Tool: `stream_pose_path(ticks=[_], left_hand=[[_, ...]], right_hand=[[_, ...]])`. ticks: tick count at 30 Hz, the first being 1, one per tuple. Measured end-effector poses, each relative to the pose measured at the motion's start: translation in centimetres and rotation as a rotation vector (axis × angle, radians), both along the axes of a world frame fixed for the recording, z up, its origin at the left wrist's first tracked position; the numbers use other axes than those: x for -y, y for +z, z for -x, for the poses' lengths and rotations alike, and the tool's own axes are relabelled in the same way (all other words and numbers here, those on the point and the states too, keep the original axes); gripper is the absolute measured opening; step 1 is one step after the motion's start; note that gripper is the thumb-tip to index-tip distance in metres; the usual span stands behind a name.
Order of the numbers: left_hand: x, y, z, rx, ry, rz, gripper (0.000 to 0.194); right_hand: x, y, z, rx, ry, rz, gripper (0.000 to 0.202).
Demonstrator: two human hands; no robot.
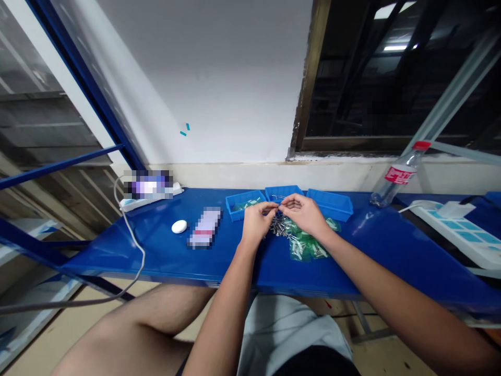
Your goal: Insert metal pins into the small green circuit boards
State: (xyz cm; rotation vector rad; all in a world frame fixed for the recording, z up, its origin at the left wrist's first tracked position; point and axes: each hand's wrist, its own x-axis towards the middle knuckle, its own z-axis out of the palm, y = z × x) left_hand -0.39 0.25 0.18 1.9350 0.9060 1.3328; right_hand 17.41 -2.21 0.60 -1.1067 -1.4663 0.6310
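My left hand (257, 222) and my right hand (300, 210) meet fingertip to fingertip over the blue table. Each is closed in a pinch, and what sits between the fingertips is too small to make out. Just below them lies a pile of small metal screw-like parts (280, 227). Several green-tinted clear packets (307, 247) with white pieces inside lie beside the pile, partly under my right hand. Behind my hands stand three blue bins: the left bin (236, 214) holds similar packets, the middle bin (282, 190) has thin metal parts, and the right bin (332, 210) is partly hidden.
On the blue table (156, 256), a blurred-out phone-like object (205, 227) and a white round case (179, 226) lie to the left. A power strip (151, 197) with a cable is at the back left. A plastic bottle (399, 175) and another power strip (464, 232) stand at the right.
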Motion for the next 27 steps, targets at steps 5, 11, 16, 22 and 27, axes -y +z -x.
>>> stream_pose_path(ticks=[5,11,16,22,27], left_hand=[[-0.2,0.0,-0.2,0.212,-0.129,0.113,0.017],[-0.2,0.2,-0.3,0.307,-0.160,0.176,0.016],[-0.2,0.3,-0.3,0.317,-0.146,0.186,0.020],[-0.5,-0.1,0.0,0.305,0.028,0.142,0.015],[-0.4,-0.2,0.2,0.162,0.110,0.055,0.013]], right_hand=[[-0.1,0.0,0.0,-0.054,0.047,-0.013,0.030],[-0.1,0.1,-0.1,-0.026,0.069,-0.072,0.025],[-0.1,0.4,0.1,0.079,0.019,-0.137,0.019],[-0.9,1.3,-3.0,0.458,-0.295,-0.297,0.018],[-1.9,0.2,-8.0,0.776,-0.566,-0.145,0.017]])
